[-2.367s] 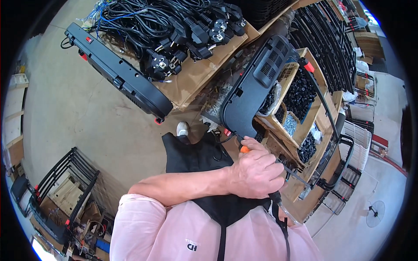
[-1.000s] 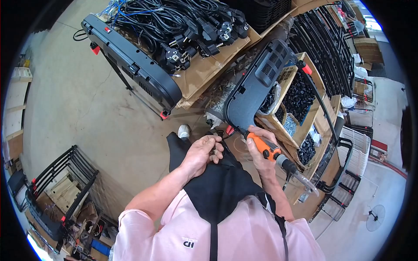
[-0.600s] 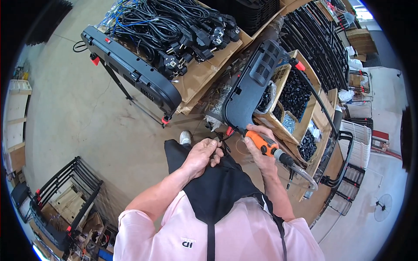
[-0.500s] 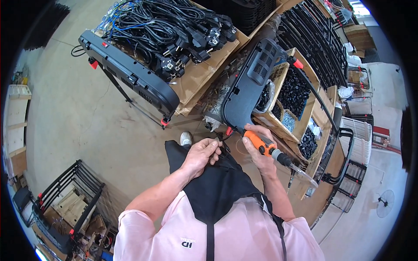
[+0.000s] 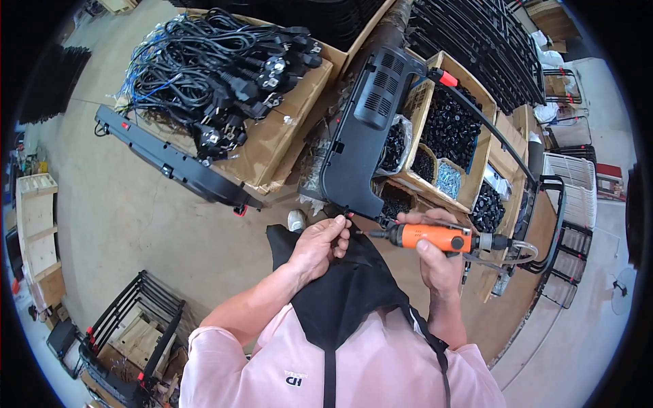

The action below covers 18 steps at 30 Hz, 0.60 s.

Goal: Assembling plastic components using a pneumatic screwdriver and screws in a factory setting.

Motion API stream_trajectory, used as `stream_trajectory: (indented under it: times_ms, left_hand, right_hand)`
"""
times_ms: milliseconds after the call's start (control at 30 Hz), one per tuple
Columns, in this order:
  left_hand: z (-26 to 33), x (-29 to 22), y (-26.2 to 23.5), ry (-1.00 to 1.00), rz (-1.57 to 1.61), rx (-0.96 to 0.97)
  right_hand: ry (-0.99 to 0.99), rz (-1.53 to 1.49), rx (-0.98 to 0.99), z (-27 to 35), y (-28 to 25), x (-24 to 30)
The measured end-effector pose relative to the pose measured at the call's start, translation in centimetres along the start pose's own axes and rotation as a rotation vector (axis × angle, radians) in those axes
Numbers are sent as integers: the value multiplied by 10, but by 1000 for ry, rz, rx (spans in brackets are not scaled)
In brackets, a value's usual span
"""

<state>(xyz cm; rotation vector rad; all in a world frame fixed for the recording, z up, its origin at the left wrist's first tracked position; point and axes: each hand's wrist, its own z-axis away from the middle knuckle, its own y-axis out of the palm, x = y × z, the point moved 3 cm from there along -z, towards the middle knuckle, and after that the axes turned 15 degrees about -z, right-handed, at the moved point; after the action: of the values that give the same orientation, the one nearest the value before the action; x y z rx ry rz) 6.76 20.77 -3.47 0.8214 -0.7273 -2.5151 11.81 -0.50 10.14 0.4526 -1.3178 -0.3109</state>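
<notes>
Apparently, a fastening step is being set up. The driver [image 5: 435,238] is gripped in the right hand [image 5: 442,272], aimed toward the left hand [image 5: 318,246], which is pinched beside the panel [image 5: 354,160], contents indiscernible. Careful tip alignment seems called for.

Cardboard box [image 5: 289,139]: carries a heap of black power cables [image 5: 204,75], plugs toward its right and near edges.
Right of the box, a divided wooden crate [image 5: 435,196]: black plastic parts [image 5: 449,129] fill its large compartment; silver screws [image 5: 449,179] occupy a smaller one. Grey-beige floor [image 5: 149,238] left and near side of the box; black tubular frames [image 5: 146,309] stand there, well apart from it.
</notes>
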Motion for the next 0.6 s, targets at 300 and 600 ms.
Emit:
stream_trajectory:
  times_ms: [300, 600]
  left_hand:
    - [-72, -30, 104, -24, 293, 49]
    - [-150, -79, 203, 34, 403, 26]
  right_hand:
    - [-195, 164, 184, -65, -62, 45]
    - [-306, 243, 323, -155, -115, 111]
